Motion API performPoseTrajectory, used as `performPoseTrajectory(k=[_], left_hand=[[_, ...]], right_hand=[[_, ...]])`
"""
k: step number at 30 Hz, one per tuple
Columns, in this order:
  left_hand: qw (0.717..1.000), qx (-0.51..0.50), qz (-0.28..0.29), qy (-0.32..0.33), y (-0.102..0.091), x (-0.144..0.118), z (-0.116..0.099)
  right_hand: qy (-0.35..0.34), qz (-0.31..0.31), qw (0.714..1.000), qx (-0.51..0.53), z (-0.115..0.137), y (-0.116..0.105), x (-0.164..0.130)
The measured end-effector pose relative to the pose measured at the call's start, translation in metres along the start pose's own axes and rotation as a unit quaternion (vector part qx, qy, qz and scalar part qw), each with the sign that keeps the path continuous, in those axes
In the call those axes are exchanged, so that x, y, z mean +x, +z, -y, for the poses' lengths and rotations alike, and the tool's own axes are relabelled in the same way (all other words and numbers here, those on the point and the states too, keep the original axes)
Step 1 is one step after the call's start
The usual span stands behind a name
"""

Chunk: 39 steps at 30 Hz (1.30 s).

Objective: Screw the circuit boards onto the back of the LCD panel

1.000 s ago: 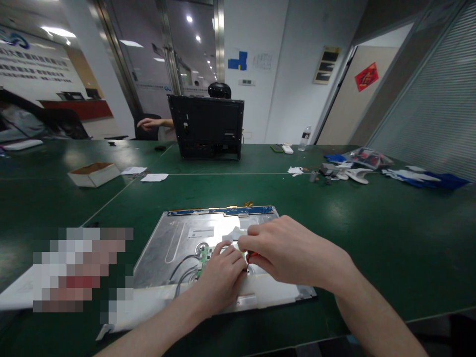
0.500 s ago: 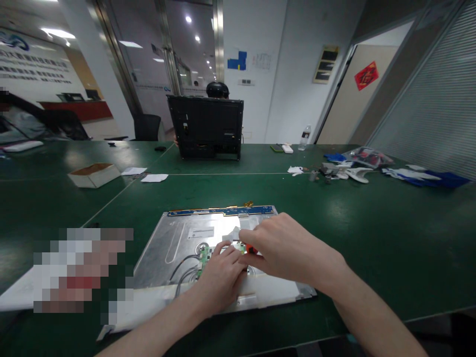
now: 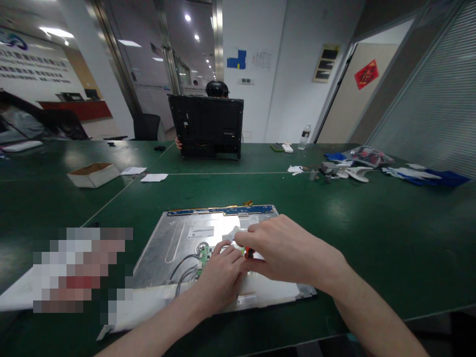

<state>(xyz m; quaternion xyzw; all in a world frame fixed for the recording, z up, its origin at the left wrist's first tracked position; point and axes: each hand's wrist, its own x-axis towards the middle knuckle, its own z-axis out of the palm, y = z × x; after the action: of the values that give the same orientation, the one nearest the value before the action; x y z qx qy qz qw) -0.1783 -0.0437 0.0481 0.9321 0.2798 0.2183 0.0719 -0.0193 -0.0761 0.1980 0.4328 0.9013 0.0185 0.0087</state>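
Note:
A metal-backed display panel [image 3: 156,253] lies flat on the table in front of me. On its middle sits a small green circuit board [image 3: 204,254], partly covered by my hands. My left hand [image 3: 222,275] rests over the board, fingers slightly bent and apart; its thumb is hidden. Just to the right, my right hand [image 3: 275,248] is closed around a screwdriver [image 3: 249,252] with a red and black handle. The screwdriver's tip is out of sight between the hands. Grey cables [image 3: 182,275] curve from the board's left side, and a blue circuit strip [image 3: 223,211] runs along the panel's far edge.
Across the green table [image 3: 334,238], a person behind a black screen housing [image 3: 210,126] has one hand on its side. An open box [image 3: 93,175] and papers [image 3: 154,177] lie left. Bottle [image 3: 304,137], bags and small parts [image 3: 329,168] are at right. A blurred patch covers the near left.
The right hand and the red-handled screwdriver have shifted and turned slightly, a little to the left. The left hand stays put. Across the table, more of the other person's hand shows.

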Motion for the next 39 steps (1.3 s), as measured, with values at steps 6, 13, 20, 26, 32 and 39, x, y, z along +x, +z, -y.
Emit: performPoseTrajectory(k=[6, 13, 20, 26, 32, 39], left_hand=[[1.0, 0.008, 0.009, 0.012, -0.0019, 0.0006, 0.0008], [1.0, -0.003, 0.016, 0.008, -0.0024, 0.0001, 0.0002], [1.0, -0.006, 0.008, 0.003, 0.0, 0.0, 0.0006], [1.0, -0.008, 0.013, 0.003, -0.0007, -0.0013, 0.0002], [1.0, 0.002, 0.008, 0.006, 0.0003, -0.0002, -0.0004], [1.0, -0.006, 0.013, 0.006, 0.0008, 0.0003, 0.0003]], right_hand=[[-0.024, -0.009, 1.0, -0.006, -0.0025, 0.0013, -0.0009], [-0.029, 0.012, 1.0, 0.001, -0.0014, 0.0004, -0.0022], [-0.003, 0.001, 1.0, -0.003, -0.0019, 0.004, 0.002], [-0.06, 0.009, 0.998, 0.025, -0.0022, 0.0011, -0.0027], [-0.024, 0.002, 1.0, 0.009, 0.0017, 0.0015, -0.0007], [-0.008, -0.005, 1.0, -0.011, 0.0019, 0.0025, 0.0017]])
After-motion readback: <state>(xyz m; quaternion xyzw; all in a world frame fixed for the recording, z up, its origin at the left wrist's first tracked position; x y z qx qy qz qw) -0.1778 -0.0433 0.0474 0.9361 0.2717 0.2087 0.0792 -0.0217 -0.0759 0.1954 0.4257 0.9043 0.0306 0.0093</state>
